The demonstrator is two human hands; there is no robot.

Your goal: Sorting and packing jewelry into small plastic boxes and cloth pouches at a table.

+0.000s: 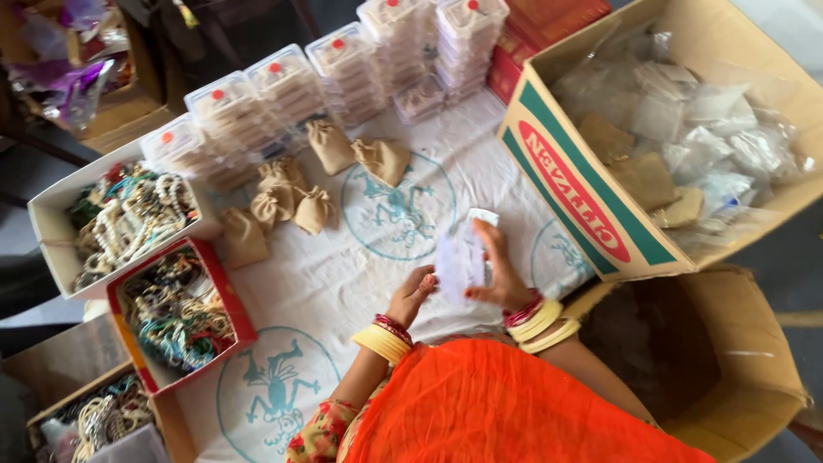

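Small clear plastic pouch (460, 257) held just above the white printed cloth (343, 283), near the body: right hand (497, 270) pinches its right edge, left hand (413, 294) has fingertips closed on its lower left corner. Beyond, seven tan drawstring cloth bags (296, 193) lie apparently filled, stacked clear lidded boxes (283, 86) behind; many pouches remain in the open cardboard carton (591, 206). Open cloth remains mid-table, hemmed by bead trays (176, 313) left, carton right.
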